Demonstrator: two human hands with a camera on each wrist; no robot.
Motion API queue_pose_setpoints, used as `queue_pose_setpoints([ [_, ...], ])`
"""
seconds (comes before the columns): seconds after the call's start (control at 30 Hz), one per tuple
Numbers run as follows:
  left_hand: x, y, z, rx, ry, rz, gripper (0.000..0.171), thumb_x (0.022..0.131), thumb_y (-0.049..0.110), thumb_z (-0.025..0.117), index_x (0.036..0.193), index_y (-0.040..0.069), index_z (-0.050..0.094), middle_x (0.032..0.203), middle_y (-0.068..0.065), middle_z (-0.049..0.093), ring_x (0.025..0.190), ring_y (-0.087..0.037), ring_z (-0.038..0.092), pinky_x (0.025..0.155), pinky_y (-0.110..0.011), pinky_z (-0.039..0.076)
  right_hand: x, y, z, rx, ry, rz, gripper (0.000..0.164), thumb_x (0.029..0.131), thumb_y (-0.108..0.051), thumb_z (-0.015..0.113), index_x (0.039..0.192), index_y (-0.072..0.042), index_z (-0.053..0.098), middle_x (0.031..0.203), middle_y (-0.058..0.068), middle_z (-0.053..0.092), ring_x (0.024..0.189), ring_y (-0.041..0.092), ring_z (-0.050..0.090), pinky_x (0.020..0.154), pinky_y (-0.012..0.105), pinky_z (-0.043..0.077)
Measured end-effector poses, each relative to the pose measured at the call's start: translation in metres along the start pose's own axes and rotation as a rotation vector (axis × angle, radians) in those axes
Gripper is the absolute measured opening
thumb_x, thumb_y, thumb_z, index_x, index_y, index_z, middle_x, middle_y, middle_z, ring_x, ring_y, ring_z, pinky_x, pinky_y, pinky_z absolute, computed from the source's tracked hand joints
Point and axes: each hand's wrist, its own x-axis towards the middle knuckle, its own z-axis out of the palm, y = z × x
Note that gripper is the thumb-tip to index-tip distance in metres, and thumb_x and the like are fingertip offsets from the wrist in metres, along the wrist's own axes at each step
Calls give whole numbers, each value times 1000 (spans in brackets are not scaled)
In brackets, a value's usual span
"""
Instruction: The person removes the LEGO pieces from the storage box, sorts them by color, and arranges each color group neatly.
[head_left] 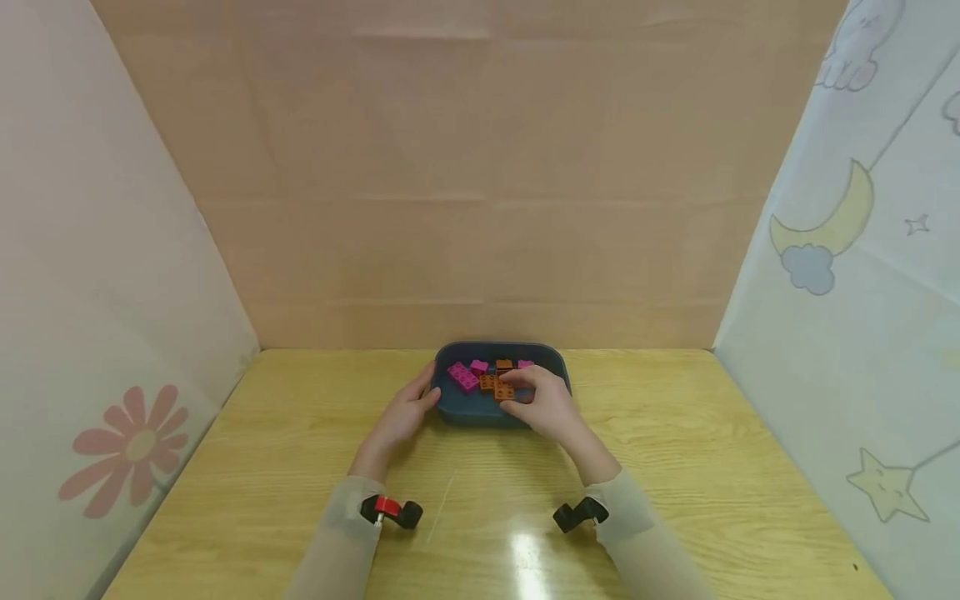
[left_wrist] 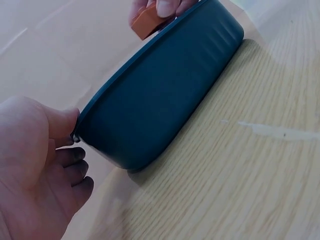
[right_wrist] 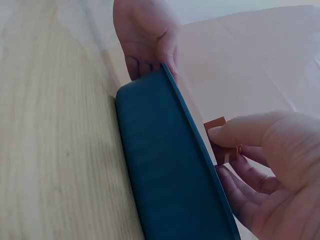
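A dark blue-green bin (head_left: pixel 468 414) stands on the table, with pink and orange toy building bricks inside it. My left hand (head_left: pixel 402 414) grips the bin's left end, thumb at the rim and fingers curled along the outside wall. Over the bin's right half, my right hand (head_left: pixel 550 406) pinches an orange brick (head_left: pixel 503 392) between thumb and fingers. In the right wrist view this brick (right_wrist: pixel 216 124) shows just above the rim. Inside the bin lie a long pink brick (head_left: pixel 463 377), smaller pink bricks (head_left: pixel 479 366) and other orange bricks (head_left: pixel 487 382). My right hand hides part of the contents.
The wooden table (head_left: pixel 300 442) runs back to a tan paper-covered wall (head_left: pixel 480 208) close behind the bin. White patterned sheets (head_left: pixel 127 275) flank the table on both sides. Each wrist wears a small black mount (head_left: pixel 408 514).
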Motion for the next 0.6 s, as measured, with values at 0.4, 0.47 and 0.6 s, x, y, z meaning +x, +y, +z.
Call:
queue_pose_setpoints([
  [0.4, -2, 3, -1, -45, -15, -58, 64, 115, 18, 50, 171, 9, 21, 178, -10, 17, 164, -30, 8, 131, -53, 8, -22, -16, 16, 153, -117, -120, 39, 92, -8, 84, 131, -11, 76, 125, 3, 69, 107, 25, 71, 83, 29, 63],
  [0.47, -2, 4, 0, -57, -13, -67, 64, 115, 20, 50, 171, 11, 22, 178, -7, 17, 164, -29, 9, 131, -53, 9, -24, -20, 23, 155, -130, -133, 39, 91, -8, 86, 129, -12, 77, 122, 1, 71, 107, 23, 71, 84, 30, 64],
  [0.6, -3, 4, -1, -68, -8, -73, 63, 115, 21, 50, 171, 12, 23, 178, -6, 19, 164, -28, 11, 131, -53, 10, -28, -29, 40, 142, -171, -159, 37, 88, -6, 88, 124, -10, 79, 115, 1, 73, 103, 23, 72, 84, 32, 64],
])
